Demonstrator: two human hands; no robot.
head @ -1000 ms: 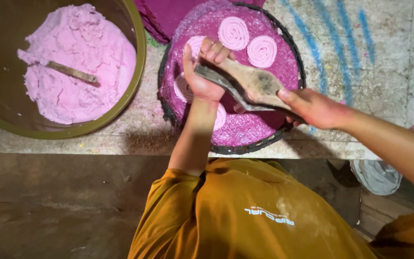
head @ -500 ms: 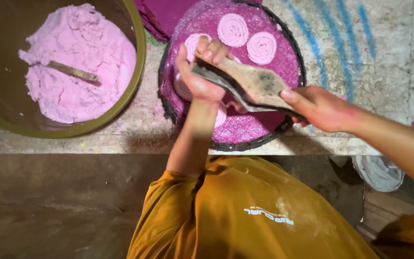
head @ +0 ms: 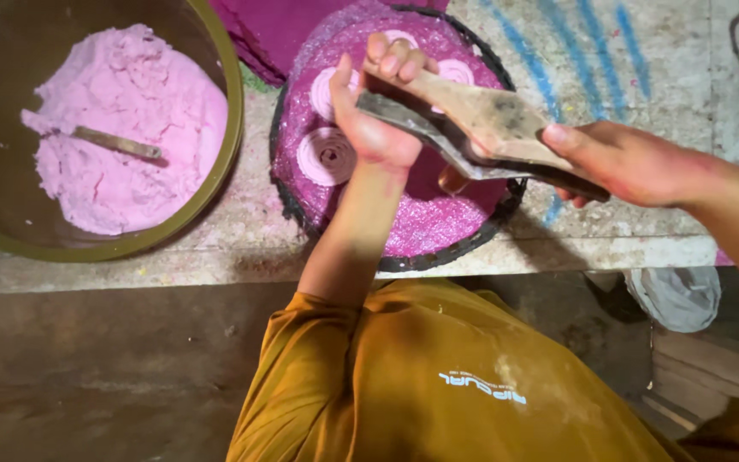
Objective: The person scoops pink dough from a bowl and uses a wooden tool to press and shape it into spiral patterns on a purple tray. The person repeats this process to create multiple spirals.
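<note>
- The left hand (head: 378, 120) sits at the centre top of the frame, palm up and fingers curled over the far end of a flat wooden paddle (head: 481, 120); the right hand (head: 626, 162), at the right of the frame, is closed round the paddle's handle end.
- The paddle's long axis runs from upper centre down to the right, bridging the two hands, with a dark metal edge along its lower side. The left hand holds the blade end and the right hand the handle end.
- Both hands hover above a round black-rimmed tray (head: 404, 261) lined with magenta; pale pink spiral rolls (head: 327, 156) lie in it, just left of the left hand.
- At the upper left of the frame, well apart, an olive bowl (head: 215, 184) holds pink dough (head: 130, 128) with a stick (head: 117, 143) lying in it.
- Both containers rest on a stained counter (head: 626, 68) streaked with blue.
</note>
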